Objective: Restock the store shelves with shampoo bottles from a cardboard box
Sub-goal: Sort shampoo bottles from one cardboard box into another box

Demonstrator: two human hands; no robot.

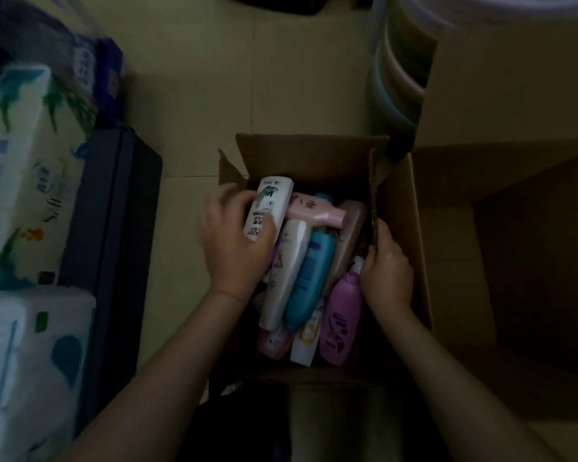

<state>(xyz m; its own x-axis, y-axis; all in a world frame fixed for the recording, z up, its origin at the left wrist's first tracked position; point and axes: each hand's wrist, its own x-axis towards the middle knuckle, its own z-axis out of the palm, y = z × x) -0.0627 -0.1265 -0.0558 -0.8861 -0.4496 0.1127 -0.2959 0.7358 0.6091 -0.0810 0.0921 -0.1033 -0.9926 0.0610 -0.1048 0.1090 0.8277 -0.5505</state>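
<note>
Bottles [309,271] lie piled in the open box [404,228] between both hands. Left hand [229,243] grips a white bottle [268,208], thumb across its label. Right hand [386,271] grasps the box's right flap edge.

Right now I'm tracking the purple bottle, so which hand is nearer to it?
Right. The right hand grips the cardboard box wall directly beside the purple bottle, nearly touching its cap. The left hand is across the box, holding the white bottle.
</note>
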